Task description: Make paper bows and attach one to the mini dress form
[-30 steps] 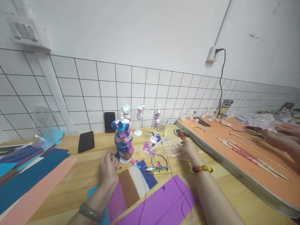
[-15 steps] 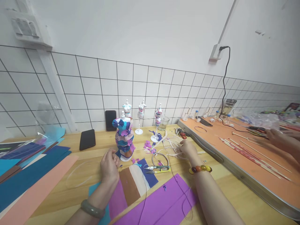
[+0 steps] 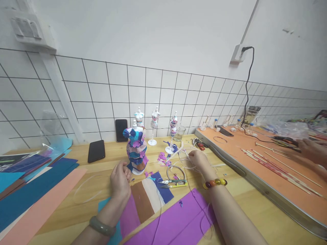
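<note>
My left hand (image 3: 120,178) rests on the table, fingers curled, just left of a small dress form (image 3: 137,149) dressed in blue, purple and brown paper with a bow. What its fingers hold, if anything, is hidden. My right hand (image 3: 199,160) is closed over a tangle of pale cord (image 3: 184,157), and the fingertips pinch at the cord. Between my hands lie yellow-handled snips (image 3: 176,183), a metal ring (image 3: 168,173), purple paper scraps (image 3: 162,157) and striped coloured sheets (image 3: 150,195). A purple sheet (image 3: 176,221) lies nearer.
Three small dress forms (image 3: 155,124), a glass (image 3: 180,132) and two phones (image 3: 96,151) stand or lie toward the wall. Coloured paper strips (image 3: 46,187) cover the left. On the right, an orange board (image 3: 276,173) holds sticks, near another person's hand (image 3: 313,151).
My right hand has shifted a little left across the pale cord. The other person's hand has moved slightly right. My left hand stays by the dress form.
</note>
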Demonstrator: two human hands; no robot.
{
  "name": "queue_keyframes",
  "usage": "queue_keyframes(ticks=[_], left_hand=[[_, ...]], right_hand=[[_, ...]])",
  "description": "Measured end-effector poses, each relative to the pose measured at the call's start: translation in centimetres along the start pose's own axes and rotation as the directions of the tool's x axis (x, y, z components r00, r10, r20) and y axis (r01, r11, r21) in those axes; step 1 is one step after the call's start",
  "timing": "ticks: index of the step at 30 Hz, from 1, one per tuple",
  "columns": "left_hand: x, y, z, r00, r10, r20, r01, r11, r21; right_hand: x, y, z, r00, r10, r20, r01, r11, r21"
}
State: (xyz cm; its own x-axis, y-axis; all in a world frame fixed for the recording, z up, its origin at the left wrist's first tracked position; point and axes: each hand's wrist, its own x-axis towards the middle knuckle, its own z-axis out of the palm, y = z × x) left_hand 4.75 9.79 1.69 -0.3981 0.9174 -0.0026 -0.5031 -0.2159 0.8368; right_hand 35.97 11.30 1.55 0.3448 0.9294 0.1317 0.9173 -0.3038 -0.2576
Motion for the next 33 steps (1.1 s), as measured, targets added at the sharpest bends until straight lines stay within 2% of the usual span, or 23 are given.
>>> queue_keyframes(ticks=[9, 23, 33], left_hand=[[0.05, -0.1, -0.08, 1.0, -0.011, -0.001, 0.011, 1.0, -0.003], [0.13, 0.0, -0.17, 1.0, -0.031, -0.001, 0.031, 0.999, -0.015], [0.15, -0.1, -0.15, 0.999, -0.041, 0.004, 0.041, 0.999, -0.018]], right_hand=[[-0.26, -0.93, 0.67, 0.997, -0.008, 0.083, 0.015, 0.996, -0.084], [-0.06, -0.37, 0.86, 0.991, -0.054, 0.126, 0.074, 0.985, -0.158], [-0.09, -0.34, 0.91, 0.986, 0.002, 0.166, 0.028, 0.983, -0.182]])
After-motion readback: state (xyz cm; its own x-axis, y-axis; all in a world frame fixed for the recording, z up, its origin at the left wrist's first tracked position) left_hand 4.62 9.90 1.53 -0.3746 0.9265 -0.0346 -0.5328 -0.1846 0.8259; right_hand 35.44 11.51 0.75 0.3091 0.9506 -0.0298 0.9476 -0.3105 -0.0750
